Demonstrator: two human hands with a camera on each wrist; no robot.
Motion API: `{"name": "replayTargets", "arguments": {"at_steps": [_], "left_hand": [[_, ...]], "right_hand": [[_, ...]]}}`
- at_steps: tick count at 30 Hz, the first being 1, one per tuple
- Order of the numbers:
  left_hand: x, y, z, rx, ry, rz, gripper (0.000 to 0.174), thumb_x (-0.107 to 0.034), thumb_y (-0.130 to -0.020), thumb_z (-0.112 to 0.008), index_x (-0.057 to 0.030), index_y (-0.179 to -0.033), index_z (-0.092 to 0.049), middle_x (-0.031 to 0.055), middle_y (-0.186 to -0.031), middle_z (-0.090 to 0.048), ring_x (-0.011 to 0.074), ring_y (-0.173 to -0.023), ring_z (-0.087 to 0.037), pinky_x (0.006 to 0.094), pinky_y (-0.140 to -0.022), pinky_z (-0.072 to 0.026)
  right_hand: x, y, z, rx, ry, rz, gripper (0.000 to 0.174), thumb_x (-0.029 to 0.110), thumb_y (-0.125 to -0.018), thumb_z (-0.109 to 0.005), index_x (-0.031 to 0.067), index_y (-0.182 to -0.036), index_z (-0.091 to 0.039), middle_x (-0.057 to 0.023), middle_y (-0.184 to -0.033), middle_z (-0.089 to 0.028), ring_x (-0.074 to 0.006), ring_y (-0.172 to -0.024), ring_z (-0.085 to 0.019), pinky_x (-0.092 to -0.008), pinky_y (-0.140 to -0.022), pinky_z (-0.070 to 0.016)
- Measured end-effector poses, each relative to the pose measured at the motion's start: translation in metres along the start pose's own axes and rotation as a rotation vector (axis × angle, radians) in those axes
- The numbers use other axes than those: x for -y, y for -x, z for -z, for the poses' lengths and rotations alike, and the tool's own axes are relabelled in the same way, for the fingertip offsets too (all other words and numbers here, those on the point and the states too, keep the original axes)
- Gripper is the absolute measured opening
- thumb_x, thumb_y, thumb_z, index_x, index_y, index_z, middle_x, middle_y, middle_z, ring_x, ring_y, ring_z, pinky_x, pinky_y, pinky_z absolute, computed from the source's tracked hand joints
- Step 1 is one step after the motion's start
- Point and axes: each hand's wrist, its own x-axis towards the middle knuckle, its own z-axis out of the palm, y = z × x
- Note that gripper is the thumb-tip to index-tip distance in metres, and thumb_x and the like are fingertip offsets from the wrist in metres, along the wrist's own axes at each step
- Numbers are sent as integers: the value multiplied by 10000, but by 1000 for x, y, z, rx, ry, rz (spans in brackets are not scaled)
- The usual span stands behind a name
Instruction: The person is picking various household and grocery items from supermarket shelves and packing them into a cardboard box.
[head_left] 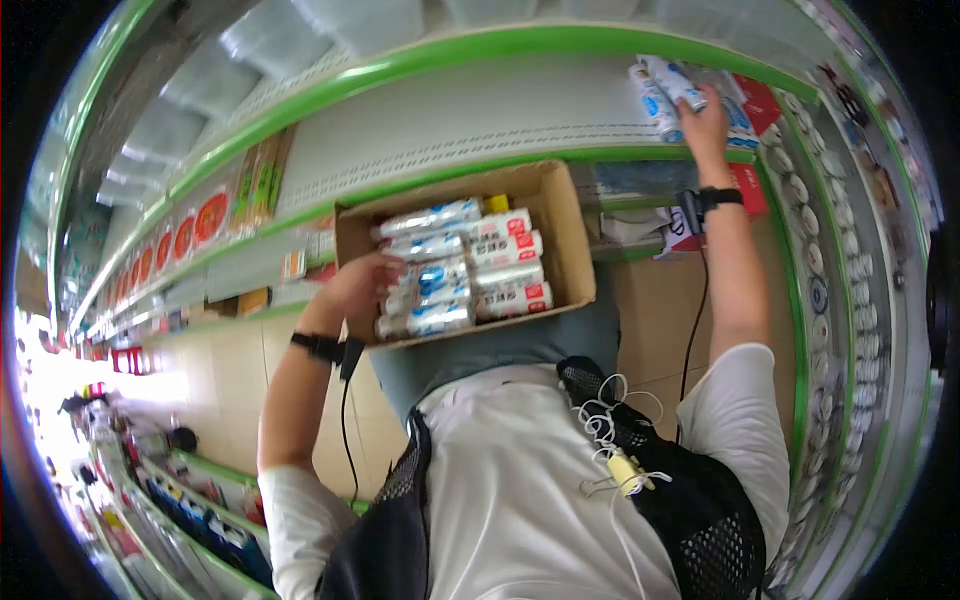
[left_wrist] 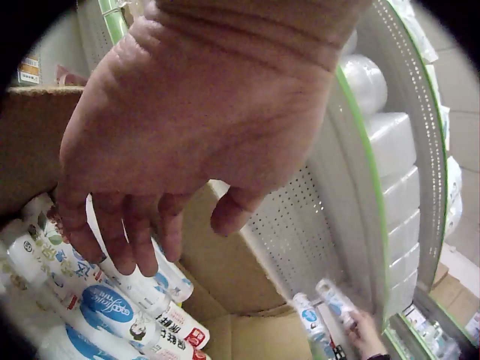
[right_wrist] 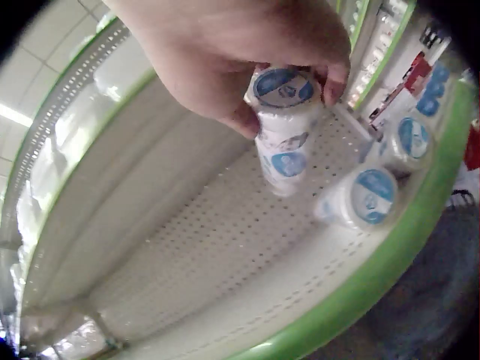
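My right hand grips a white roll with blue printing near its round labelled end, over the right end of the shelf. Two similar rolls lie just beside it there, ends facing the shelf's front edge. A cardboard box stands before my body, packed with several white, blue and red rolls in clear wrapping. At the box's left side my left hand hangs with relaxed fingers over the rolls, holding none of them.
The perforated metal shelf has a green front edge. Clear plastic containers fill the shelf above. A red box sits past the rolls at the right, beside a rack of round goods. Flat packets stand at the left.
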Motion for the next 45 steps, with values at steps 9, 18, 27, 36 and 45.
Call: {"name": "replayTargets", "arguments": {"at_steps": [9, 18, 27, 36, 45], "left_hand": [[-12, 7, -49, -106, -410, 189, 330, -416, -867, -672, -193, -1110, -693, -43, -1026, -604, 137, -978, -498, 372, -873, -385], [7, -22, -29, 39, -760, 353, 523, -447, -870, -672, -179, -1313, -599, 19, -1318, -546, 242, -1227, -440, 531, -924, -420], [-6, -26, -40, 209, -1084, 463, 606, -523, -850, -706, -178, -1333, -582, 64, -1302, -544, 257, -1145, -483, 496, -857, -462], [-7, -38, -46, 357, -1354, 485, 828, -508, -805, -773, -164, -1480, -440, 119, -1414, -517, 329, -1276, -474, 541, -906, -488], [-12, -30, -56, 419, -1577, 281, 781, -522, -760, -786, -54, -1348, -573, 125, -1225, -644, 264, -1069, -601, 396, -848, -523]], "right_hand": [[155, 82, 42, 966, -773, 53, 459, 260, -871, -769, 60, -1225, -556, -70, -1059, -651, -148, -939, -606, -290, -832, -500], [203, 202, -36, 1536, -182, 1, 900, 502, -819, -739, -173, -1271, -352, -227, -1017, -657, -296, -848, -681, -386, -644, -575], [215, 234, -93, 1964, 20, 7, 810, 398, -888, -703, 75, -1488, -265, -255, -1349, -518, -363, -1110, -623, -451, -870, -571], [225, 232, -90, 2045, -19, 17, 656, 393, -938, -638, 106, -1451, -346, -238, -1331, -535, -308, -1020, -676, -407, -838, -571], [205, 205, -93, 1752, -141, 44, 491, 399, -951, -622, 98, -1325, -523, -104, -1035, -633, -158, -816, -625, -303, -663, -520]]}}
